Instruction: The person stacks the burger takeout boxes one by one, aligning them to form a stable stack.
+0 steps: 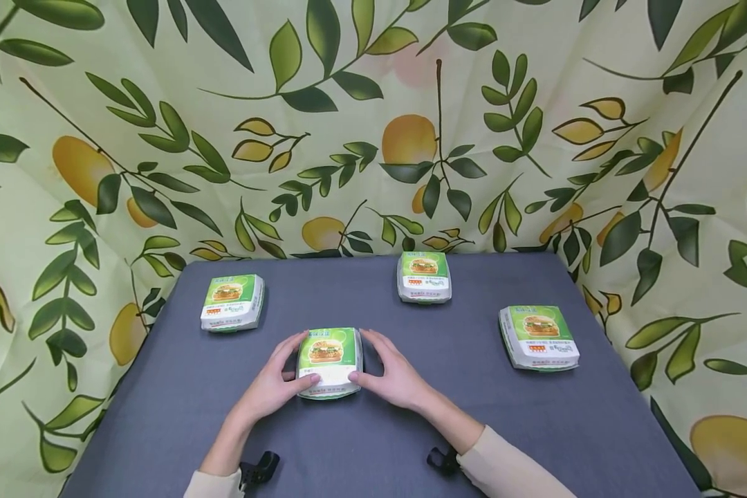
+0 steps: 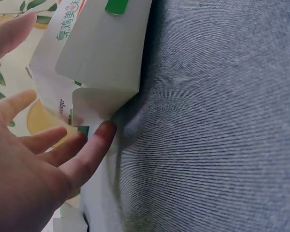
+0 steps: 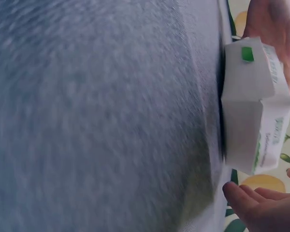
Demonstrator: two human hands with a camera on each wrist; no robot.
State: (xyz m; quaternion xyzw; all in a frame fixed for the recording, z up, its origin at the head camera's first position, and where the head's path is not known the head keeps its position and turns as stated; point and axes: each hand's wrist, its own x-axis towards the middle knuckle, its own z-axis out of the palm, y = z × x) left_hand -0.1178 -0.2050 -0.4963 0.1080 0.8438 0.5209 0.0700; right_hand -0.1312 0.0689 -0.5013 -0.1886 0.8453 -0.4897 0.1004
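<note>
A green and white burger box [image 1: 326,366], closed and printed with a burger picture, sits on the cloth between both hands. My left hand [image 1: 268,387] is at its left side, thumb over the front left of the lid. In the left wrist view, one fingertip of the left hand [image 2: 29,179] meets a lower corner of the burger box [image 2: 108,53]. On the other side is my right hand [image 1: 401,380], thumb tip over the lid's front right. The right wrist view shows the right hand [image 3: 275,212] with loosely spread fingers and a gap to the burger box [image 3: 241,130].
Three similar burger boxes stand around: one at back left [image 1: 232,302], one at back centre [image 1: 424,278], one at right [image 1: 539,337]. A grey-blue cloth covers the table [image 1: 373,449]. Behind and beside it hangs a leaf-patterned curtain [image 1: 348,173].
</note>
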